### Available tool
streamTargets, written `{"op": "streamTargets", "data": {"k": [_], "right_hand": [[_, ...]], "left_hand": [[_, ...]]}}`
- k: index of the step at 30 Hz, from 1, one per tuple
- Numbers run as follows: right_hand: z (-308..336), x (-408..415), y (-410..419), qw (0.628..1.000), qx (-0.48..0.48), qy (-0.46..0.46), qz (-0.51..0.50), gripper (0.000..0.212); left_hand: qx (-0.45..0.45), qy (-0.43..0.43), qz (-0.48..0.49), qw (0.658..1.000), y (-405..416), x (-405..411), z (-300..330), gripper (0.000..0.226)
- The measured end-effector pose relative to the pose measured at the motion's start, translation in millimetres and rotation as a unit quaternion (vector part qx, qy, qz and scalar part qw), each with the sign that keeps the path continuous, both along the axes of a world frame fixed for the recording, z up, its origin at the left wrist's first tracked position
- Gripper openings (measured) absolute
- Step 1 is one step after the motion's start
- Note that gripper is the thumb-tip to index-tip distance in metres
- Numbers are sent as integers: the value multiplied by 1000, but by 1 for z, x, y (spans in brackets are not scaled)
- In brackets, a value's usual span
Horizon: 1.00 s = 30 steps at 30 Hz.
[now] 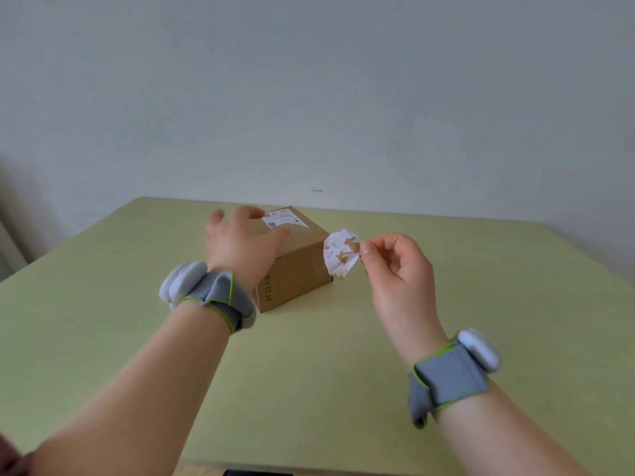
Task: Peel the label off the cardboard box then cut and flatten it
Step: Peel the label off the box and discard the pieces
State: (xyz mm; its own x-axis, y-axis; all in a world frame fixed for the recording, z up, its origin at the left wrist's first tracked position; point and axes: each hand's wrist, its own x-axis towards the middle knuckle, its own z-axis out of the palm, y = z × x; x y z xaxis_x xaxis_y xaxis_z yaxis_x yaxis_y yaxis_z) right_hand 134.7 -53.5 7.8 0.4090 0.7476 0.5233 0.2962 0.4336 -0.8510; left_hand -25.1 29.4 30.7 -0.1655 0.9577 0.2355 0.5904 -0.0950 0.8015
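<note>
1. My right hand [395, 266] pinches a torn label piece [340, 253]; it may stick to my fingers.
2. My left hand [240, 242], fingers spread, rests on the cardboard box [299, 266] near the counter's [343, 372] far edge.
3. The leftover label [285, 218] could rip again.

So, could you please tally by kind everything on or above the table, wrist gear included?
Cardboard box: 1
Label still stuck on the box top: 1
Peeled label piece, pinched by the right hand: 1
Grey wristbands with white pods, one on the left wrist and one on the right wrist: 2
Total: 5
</note>
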Motion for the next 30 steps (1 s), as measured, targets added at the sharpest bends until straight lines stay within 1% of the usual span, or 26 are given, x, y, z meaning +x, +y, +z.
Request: {"op": "streamTargets", "data": {"k": [2, 3, 5, 8, 10, 12, 14, 16, 18, 20, 22, 24, 26, 30], "right_hand": [[0, -1, 2, 1000, -8, 20, 2, 9], [0, -2, 3, 1000, -11, 29, 1, 8], [0, -3, 3, 999, -14, 43, -1, 9], [0, -4, 2, 998, -19, 64, 6, 11], [1, -4, 0, 997, -24, 77, 14, 11], [1, -4, -3, 996, -32, 70, 40, 10], [1, -6, -7, 996, -30, 40, 76, 10], [1, -7, -10, 995, -22, 23, 92, 10], [1, -7, -10, 998, -12, -19, 53, 15], [4, -7, -7, 996, 6, -93, 2, 17], [8, -7, -4, 984, 32, -170, -35, 18], [12, -6, -2, 973, 34, -220, -59, 13], [11, -5, 0, 969, 23, -237, -67, 12], [8, -3, 0, 971, 6, -233, -54, 17]], "left_hand": [[90, -16, -55, 994, -15, 4, 6, 12], [108, -24, -89, 990, -22, 7, 10, 3], [106, -30, -158, 981, -36, 12, 14, 11], [92, -31, -211, 973, -45, 15, 14, 10], [101, -46, -205, 972, -46, 15, 12, 11], [104, -53, -171, 978, -44, 13, 12, 12], [110, -41, -122, 986, -39, 8, 12, 15], [121, -3, -83, 989, -35, 0, 12, 19], [133, 57, -91, 985, -34, -4, 11, 16], [153, 105, -117, 976, -39, -2, 10, 9], [180, 133, -136, 965, -45, 3, 10, 6], [206, 145, -149, 956, -48, 6, 10, 6], [220, 143, -154, 953, -50, 6, 11, 6], [239, 139, -157, 948, -53, 7, 10, 5]]}}
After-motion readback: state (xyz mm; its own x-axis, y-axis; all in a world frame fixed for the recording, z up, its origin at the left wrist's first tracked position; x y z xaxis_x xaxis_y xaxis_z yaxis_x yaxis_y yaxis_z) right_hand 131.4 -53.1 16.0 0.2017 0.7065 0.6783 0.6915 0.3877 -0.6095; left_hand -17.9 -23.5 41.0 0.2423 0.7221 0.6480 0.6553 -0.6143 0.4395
